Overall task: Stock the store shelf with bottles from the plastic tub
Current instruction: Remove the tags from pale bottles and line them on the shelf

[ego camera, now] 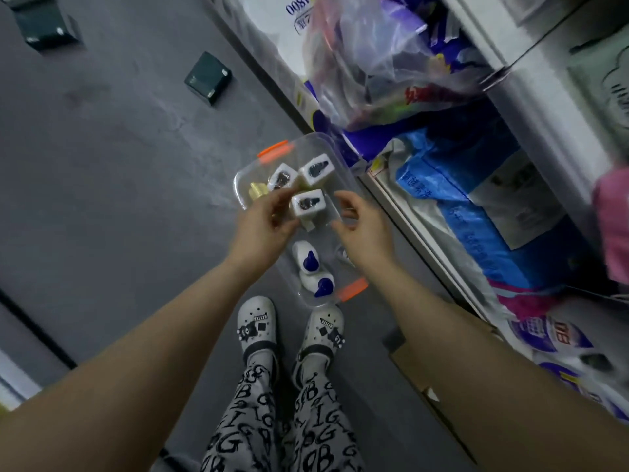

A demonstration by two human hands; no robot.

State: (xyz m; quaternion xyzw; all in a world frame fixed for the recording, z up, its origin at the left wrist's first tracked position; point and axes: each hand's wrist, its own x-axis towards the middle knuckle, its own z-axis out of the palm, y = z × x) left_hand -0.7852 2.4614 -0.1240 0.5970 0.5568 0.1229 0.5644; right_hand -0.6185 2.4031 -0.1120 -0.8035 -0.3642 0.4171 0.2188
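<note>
Nearest lie two blue-capped bottles [313, 270] in the clear plastic tub [245, 199] on the floor, and above them the left hand [269, 221] pinches a white square-topped bottle [308, 204], the open right hand [360, 221] just right of it, the shelf [531, 107] farther right.

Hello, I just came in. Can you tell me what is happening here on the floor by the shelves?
A person stands over a clear plastic tub with orange handles, set on the grey floor beside a store shelf packed with bags. The left hand grips a white box-shaped bottle above the tub, and the right hand is open just beside it, not clearly touching. Two similar bottles and two white bottles with blue caps are in the tub.
</note>
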